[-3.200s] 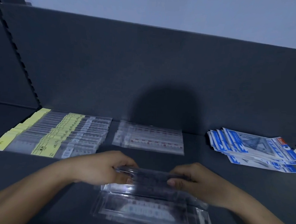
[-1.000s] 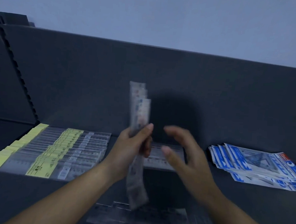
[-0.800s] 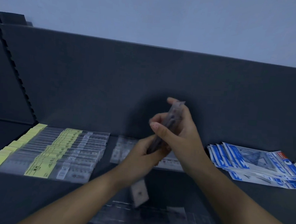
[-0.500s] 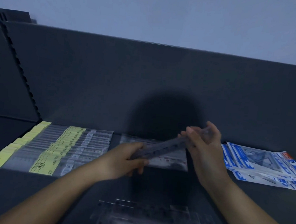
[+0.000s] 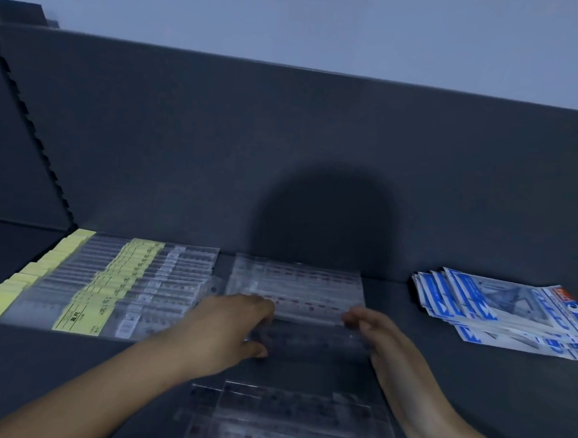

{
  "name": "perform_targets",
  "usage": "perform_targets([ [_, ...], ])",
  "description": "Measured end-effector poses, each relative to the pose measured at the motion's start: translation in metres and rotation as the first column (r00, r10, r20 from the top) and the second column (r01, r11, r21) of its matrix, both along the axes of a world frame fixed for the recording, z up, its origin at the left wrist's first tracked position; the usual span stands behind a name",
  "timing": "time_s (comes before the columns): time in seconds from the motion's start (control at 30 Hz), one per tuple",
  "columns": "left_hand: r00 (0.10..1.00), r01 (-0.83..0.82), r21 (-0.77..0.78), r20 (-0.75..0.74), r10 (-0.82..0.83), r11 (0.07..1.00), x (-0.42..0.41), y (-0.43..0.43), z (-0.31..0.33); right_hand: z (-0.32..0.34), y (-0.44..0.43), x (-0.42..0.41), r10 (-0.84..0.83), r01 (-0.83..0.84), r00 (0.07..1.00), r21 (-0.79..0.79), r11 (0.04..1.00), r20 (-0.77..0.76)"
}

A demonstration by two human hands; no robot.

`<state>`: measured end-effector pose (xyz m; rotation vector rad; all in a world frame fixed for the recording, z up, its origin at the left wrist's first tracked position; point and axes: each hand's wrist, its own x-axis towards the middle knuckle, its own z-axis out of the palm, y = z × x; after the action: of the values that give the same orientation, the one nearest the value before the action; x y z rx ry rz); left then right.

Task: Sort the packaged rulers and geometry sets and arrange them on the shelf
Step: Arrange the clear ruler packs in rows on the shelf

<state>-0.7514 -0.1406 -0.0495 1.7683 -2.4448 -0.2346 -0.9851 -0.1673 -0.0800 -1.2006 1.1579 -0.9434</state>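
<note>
Dark shelf (image 5: 473, 399) runs under your hands, closed behind by a back panel (image 5: 217, 146). Your left hand (image 5: 237, 324) pinches one end of a packaged ruler (image 5: 310, 342), thumb under, fingers over; your right hand (image 5: 381, 346) curls round the other end. It sits low at the near edge of the clear ruler stack (image 5: 297, 287), so you seem to be placing it. Next, square it to that stack and release. Yellow-labelled rulers (image 5: 107, 285) lie close on the left; bare shelf lies before the geometry sets (image 5: 498, 313); the unsorted pile (image 5: 285, 421) waits nearest you.

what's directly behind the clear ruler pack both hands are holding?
A flat stack of clear packs with red markings, on the shelf. The left hand covers the stack's near-left corner, so whether the held ruler pack overlaps it cannot be told.
</note>
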Motion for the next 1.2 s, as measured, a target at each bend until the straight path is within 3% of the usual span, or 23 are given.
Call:
perform_targets([
  [0.07, 0.997, 0.024, -0.070, -0.068, -0.029, 0.997, 0.000, 0.002, -0.004, 0.001, 0.002, -0.002, 0.018, -0.019, 1.000, -0.029, 0.999, -0.016],
  [0.27, 0.995, 0.050, -0.112, -0.076, -0.058, 0.993, 0.008, 0.002, -0.021, -0.007, 0.005, -0.011, 0.233, -0.340, 0.886, -0.220, 0.914, -0.400],
  [0.37, 0.993, 0.066, -0.033, -0.099, -0.069, 0.997, 0.009, 0.002, -0.019, -0.007, 0.004, -0.009, 0.209, -0.456, 0.801, -0.346, 0.820, -0.560],
  [0.47, 0.964, 0.022, 0.148, -0.267, 0.018, 0.989, 0.013, -0.002, -0.003, -0.001, -0.004, -0.013, 0.147, -0.555, 0.702, -0.406, 0.726, -0.697],
  [0.53, 0.964, -0.029, 0.097, -0.259, 0.054, 0.995, 0.020, -0.009, 0.001, 0.002, -0.009, -0.018, 0.102, -0.590, 0.649, -0.415, 0.693, -0.754],
  [0.6, 0.995, -0.014, 0.050, -0.094, 0.019, 0.999, 0.021, -0.013, 0.001, 0.003, -0.012, -0.023, 0.070, -0.602, 0.630, -0.429, 0.673, -0.774],
  [0.67, 1.000, -0.023, 0.179, -0.005, 0.024, 0.983, 0.015, -0.010, 0.000, 0.000, -0.011, -0.026, 0.038, -0.608, 0.604, -0.431, 0.667, -0.796],
  [0.77, 0.997, -0.070, 0.343, -0.008, 0.078, 0.937, 0.004, -0.004, -0.002, -0.006, -0.010, -0.031, -0.031, -0.608, 0.578, -0.456, 0.650, -0.815],
  [0.87, 0.994, -0.066, 0.368, -0.052, 0.091, 0.928, 0.000, -0.002, 0.001, -0.007, -0.010, -0.032, -0.043, -0.597, 0.573, -0.453, 0.662, -0.819],
  [0.97, 0.994, -0.094, 0.296, -0.031, 0.107, 0.951, 0.003, -0.002, -0.001, -0.004, -0.013, -0.032, -0.047, -0.592, 0.569, -0.448, 0.670, -0.821],
  [1.1, 0.968, -0.248, 0.328, 0.054, 0.244, 0.911, 0.005, -0.001, -0.005, -0.006, -0.018, -0.033, 0.030, -0.532, 0.600, -0.372, 0.760, -0.799],
  [1.2, 0.964, -0.263, 0.366, 0.065, 0.257, 0.893, -0.001, 0.003, -0.006, -0.002, -0.020, -0.028, 0.113, -0.505, 0.605, -0.271, 0.819, -0.788],
])
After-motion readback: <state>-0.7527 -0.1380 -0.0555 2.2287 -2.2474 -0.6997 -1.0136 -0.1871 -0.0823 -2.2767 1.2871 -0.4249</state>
